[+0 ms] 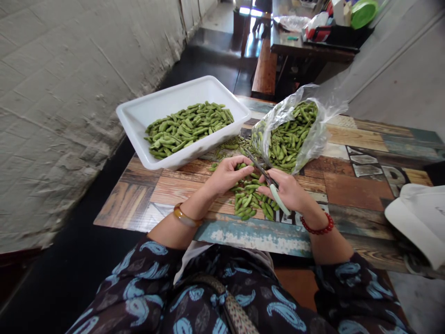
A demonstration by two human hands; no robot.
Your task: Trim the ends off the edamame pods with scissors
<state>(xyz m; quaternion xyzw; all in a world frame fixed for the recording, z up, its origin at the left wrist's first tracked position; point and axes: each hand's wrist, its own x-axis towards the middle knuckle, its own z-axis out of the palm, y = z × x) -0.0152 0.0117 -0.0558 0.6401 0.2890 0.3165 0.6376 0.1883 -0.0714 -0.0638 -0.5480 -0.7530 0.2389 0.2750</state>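
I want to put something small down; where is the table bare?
The widest bare stretch of table lies between the bag and the cap. Another is the near left corner, between the tub and the left forearm. Crowded: between tub and bag, where scraps lie; and around the left hand and right hand, with pods and scissors.

Forearms extended forward, angled inward; left hand curled; right hand apparently clenched, partly hidden

On your patchwork wood-print tabletop, you can read a printed letter "D"; the near-edge lettering is partly covered, not legible.
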